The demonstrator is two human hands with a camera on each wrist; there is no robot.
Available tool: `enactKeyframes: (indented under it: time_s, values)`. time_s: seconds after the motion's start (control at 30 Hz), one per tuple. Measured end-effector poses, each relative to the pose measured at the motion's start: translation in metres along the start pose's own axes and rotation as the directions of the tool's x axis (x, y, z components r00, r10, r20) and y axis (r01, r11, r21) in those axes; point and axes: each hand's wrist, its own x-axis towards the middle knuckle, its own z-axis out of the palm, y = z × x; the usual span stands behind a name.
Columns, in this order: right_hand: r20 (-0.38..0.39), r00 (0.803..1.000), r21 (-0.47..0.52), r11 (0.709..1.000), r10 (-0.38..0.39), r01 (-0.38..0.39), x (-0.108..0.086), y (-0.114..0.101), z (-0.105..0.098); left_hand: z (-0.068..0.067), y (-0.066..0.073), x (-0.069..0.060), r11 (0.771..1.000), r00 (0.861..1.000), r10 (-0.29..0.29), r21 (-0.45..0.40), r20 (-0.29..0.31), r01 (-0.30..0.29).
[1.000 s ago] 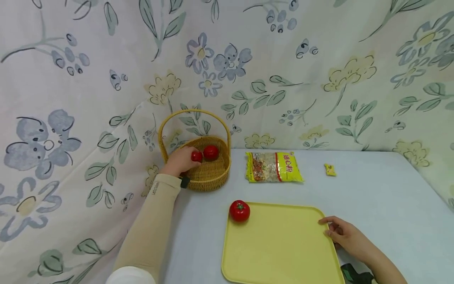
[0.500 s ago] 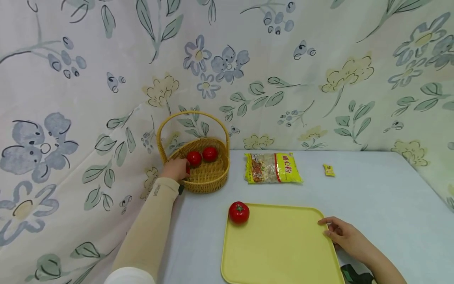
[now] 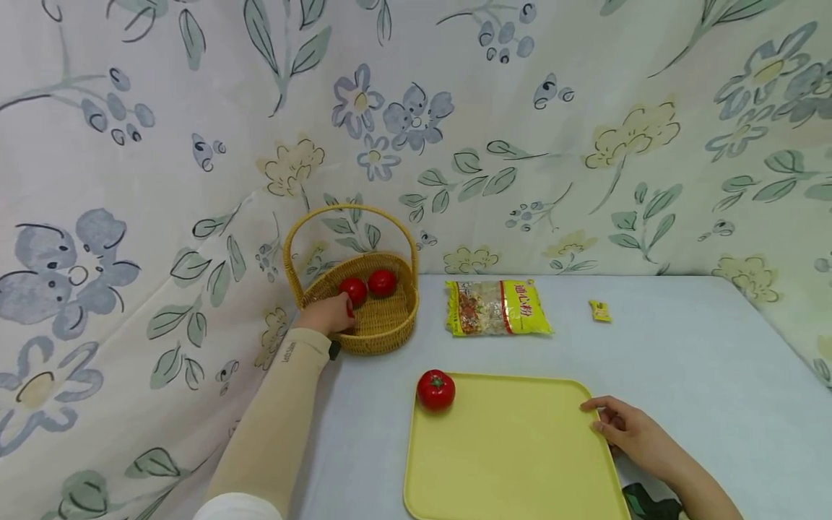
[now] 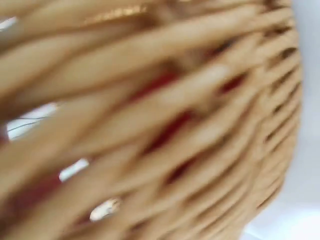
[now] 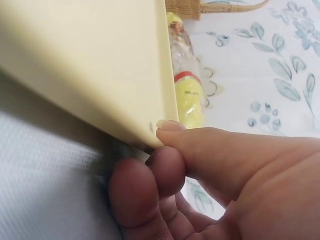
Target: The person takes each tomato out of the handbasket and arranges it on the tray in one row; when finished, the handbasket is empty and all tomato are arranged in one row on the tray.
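My left hand (image 3: 326, 315) reaches into the wicker basket (image 3: 385, 341) at its left side. Its fingers hold a red, round thing, apparently a tomato (image 3: 350, 309), of which only a sliver shows. Two more red tomatoes, one left (image 3: 353, 290) and one right (image 3: 382, 282), lie in the basket just beyond the fingers. The left wrist view is filled by blurred wicker weave (image 4: 200, 95), with red showing through the gaps. At the yellow tray's (image 3: 513, 448) right edge, my right hand (image 3: 633, 433) pinches the rim between thumb and fingers. A tomato (image 3: 435, 391) with a green stem sits in the tray's far left corner.
A yellow bag of pasta (image 3: 499, 308) lies right of the basket. Further right is a small yellow packet (image 3: 600, 311). A floral curtain (image 3: 487, 144) hangs behind and left of the white table (image 3: 715, 361). The basket's tall handle (image 3: 351, 208) arches over its opening.
My left hand has drawn back from the left tomato in the basket, toward the near left side, and grips another red thing lower down. The right hand stays on the tray rim.
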Motion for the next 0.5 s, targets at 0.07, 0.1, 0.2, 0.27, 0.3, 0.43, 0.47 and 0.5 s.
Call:
enactKeyframes:
  time_s: [0.07, 0.1, 0.2, 0.27, 0.3, 0.43, 0.47, 0.5]
  values:
    - [-0.001, 1.000, -0.005, 1.000, 0.004, -0.004, 0.000, -0.001, 0.000, -0.001, 0.004, -0.002, 1.000, 0.999, 0.016, -0.010, 0.030, -0.016]
    - [-0.004, 1.000, -0.011, 1.000, 0.006, -0.006, -0.001, -0.001, 0.000, -0.002, 0.007, -0.002, 0.999, 0.999, 0.034, -0.011, 0.037, -0.034]
    - [-0.008, 1.000, -0.021, 1.000, 0.014, -0.014, -0.002, -0.002, 0.000, -0.002, 0.013, 0.000, 0.993, 0.993, 0.117, -0.004, 0.028, -0.117]
    - [-0.007, 1.000, -0.025, 1.000, 0.002, -0.002, -0.002, -0.002, -0.001, -0.001, 0.017, 0.001, 0.983, 0.983, 0.184, -0.003, 0.013, -0.184]
    - [-0.006, 1.000, -0.027, 1.000, -0.006, 0.006, -0.001, -0.002, -0.001, 0.000, 0.019, 0.001, 0.977, 0.976, 0.215, -0.001, 0.008, -0.215]
    - [0.000, 0.999, -0.032, 0.999, -0.040, 0.040, 0.000, 0.000, 0.000, 0.004, 0.024, -0.002, 0.975, 0.974, 0.223, -0.006, 0.040, -0.223]
    - [0.000, 0.999, -0.032, 0.998, -0.044, 0.044, 0.000, 0.001, 0.000, 0.004, 0.025, -0.003, 0.981, 0.979, 0.194, -0.001, 0.056, -0.194]
    - [-0.001, 0.999, -0.032, 0.998, -0.048, 0.048, 0.001, 0.001, 0.000, 0.005, 0.025, -0.005, 0.987, 0.984, 0.162, 0.004, 0.073, -0.163]
